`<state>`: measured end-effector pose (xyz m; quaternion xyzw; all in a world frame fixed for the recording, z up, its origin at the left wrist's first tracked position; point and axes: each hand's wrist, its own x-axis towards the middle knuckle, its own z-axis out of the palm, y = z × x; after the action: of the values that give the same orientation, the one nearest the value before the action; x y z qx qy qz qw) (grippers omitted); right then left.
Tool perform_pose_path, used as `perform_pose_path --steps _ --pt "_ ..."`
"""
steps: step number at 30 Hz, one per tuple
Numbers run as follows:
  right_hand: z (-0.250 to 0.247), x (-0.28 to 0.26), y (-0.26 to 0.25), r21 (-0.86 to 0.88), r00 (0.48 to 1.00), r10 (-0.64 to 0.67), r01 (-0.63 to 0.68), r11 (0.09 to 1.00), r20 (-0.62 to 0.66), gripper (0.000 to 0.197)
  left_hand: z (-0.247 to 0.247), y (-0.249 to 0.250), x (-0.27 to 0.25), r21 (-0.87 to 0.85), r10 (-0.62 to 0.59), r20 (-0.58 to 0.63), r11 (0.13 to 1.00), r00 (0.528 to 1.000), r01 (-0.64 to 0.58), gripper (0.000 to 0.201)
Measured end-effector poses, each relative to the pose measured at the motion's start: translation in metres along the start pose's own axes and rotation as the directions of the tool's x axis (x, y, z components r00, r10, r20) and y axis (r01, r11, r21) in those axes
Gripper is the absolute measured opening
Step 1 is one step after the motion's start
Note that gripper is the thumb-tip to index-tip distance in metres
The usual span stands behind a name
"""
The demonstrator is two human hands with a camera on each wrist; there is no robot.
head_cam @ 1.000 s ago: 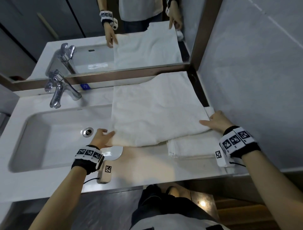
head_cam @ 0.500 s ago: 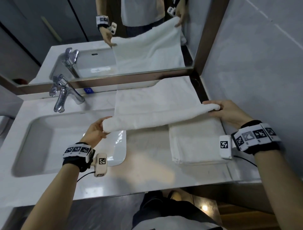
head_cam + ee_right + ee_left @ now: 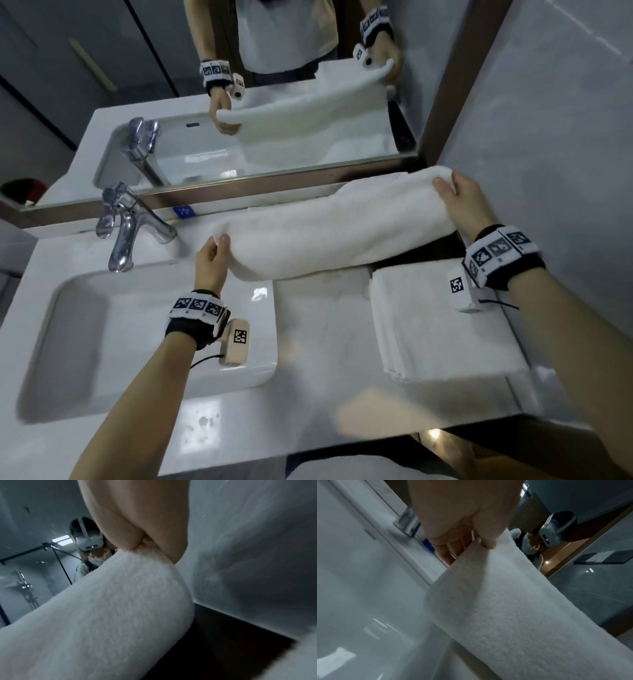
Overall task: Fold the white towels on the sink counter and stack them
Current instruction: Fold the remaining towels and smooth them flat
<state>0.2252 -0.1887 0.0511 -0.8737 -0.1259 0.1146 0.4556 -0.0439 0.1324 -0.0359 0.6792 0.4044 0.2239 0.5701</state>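
A white towel (image 3: 329,233) is doubled over on itself at the back of the sink counter (image 3: 322,329), under the mirror. My left hand (image 3: 214,255) pinches its left corner (image 3: 488,545) between thumb and fingers. My right hand (image 3: 457,198) grips the towel's right end (image 3: 147,563) near the side wall. The lifted edge sags between the two hands. A folded white towel (image 3: 442,325) lies flat on the counter's right side, below my right wrist.
The basin (image 3: 137,335) fills the counter's left half, with a chrome tap (image 3: 126,233) behind it. A mirror (image 3: 239,102) runs along the back. A grey wall (image 3: 555,171) closes the right side. The counter's front edge (image 3: 308,455) is close to my body.
Both hands took the towel's near edge off the counter and carried it away from me toward the mirror, folding the towel over itself. The folded towel on the right is now uncovered.
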Motion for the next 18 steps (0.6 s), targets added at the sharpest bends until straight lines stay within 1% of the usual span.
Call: perform_pose_path --steps 3,6,8,11,14,16,18 --pt "0.018 0.027 -0.003 -0.058 0.998 0.008 -0.011 0.998 -0.055 0.045 0.011 0.004 0.028 0.110 0.034 -0.048 0.993 0.998 -0.029 0.032" --pt "0.032 0.051 -0.004 -0.054 0.998 0.031 -0.033 0.998 -0.054 0.029 0.022 0.008 0.052 0.185 0.036 -0.061 0.982 0.998 -0.024 0.032" --pt "0.039 0.066 -0.003 -0.044 0.997 0.053 -0.056 0.997 -0.054 0.033 0.029 0.010 0.067 0.228 0.014 -0.076 0.974 0.997 0.004 0.031" --pt "0.048 0.084 -0.002 -0.096 0.995 0.081 -0.086 0.992 -0.054 0.034 0.039 0.012 0.087 0.309 -0.021 -0.078 0.950 0.997 0.044 0.032" --pt "0.056 0.098 0.000 -0.135 0.993 0.106 -0.112 0.985 -0.055 0.033 0.047 0.012 0.101 0.358 -0.034 -0.076 0.932 0.997 0.059 0.039" --pt "0.059 0.105 0.002 -0.141 0.992 0.121 -0.126 0.982 -0.041 0.032 0.053 0.009 0.107 0.369 -0.099 -0.078 0.921 0.992 0.121 0.042" --pt "0.060 0.111 0.007 -0.185 0.988 0.157 -0.155 0.970 -0.005 0.033 0.056 0.005 0.112 0.422 -0.192 -0.070 0.883 0.979 0.204 0.039"
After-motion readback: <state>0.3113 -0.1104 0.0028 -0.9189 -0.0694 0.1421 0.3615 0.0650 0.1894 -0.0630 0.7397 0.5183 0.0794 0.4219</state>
